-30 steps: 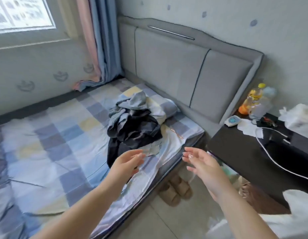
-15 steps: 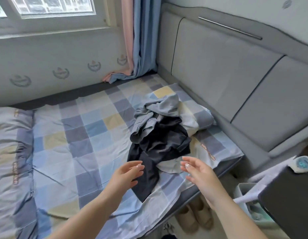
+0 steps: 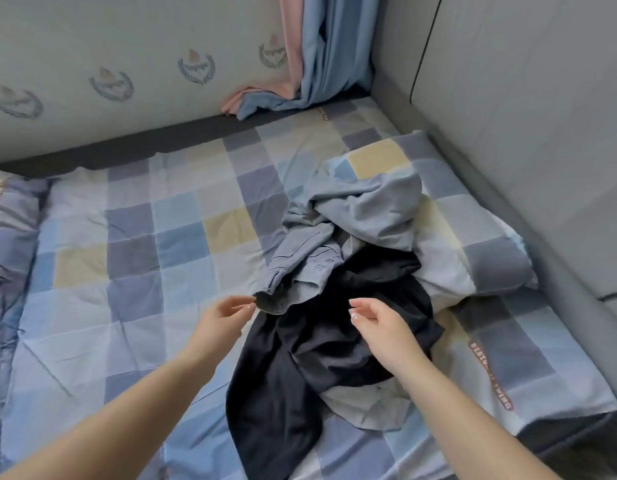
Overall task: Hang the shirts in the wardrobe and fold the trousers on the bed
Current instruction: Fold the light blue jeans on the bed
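Note:
A heap of clothes lies on the bed (image 3: 134, 258), which has a checked sheet. On top is a crumpled grey-blue garment (image 3: 338, 230); under it a dark navy garment (image 3: 300, 358) spreads toward me, and a pale piece (image 3: 366, 407) shows beneath. My left hand (image 3: 224, 318) hovers at the grey-blue garment's hem, fingertips close to the cloth, holding nothing. My right hand (image 3: 379, 323) hangs over the dark garment with loosely curled fingers, also holding nothing. Whether each garment is a shirt or trousers is unclear.
A checked pillow (image 3: 473, 244) lies under the heap against the grey padded headboard (image 3: 525, 116). A pink and blue curtain (image 3: 310, 64) hangs in the far corner. A folded quilt (image 3: 6, 244) sits at the left. The bed's edge drops off at the lower right.
The view has swung left and down, away from the bedside table, toward the heap. Both hands have reached forward over the clothes; the left is now at the grey-blue hem.

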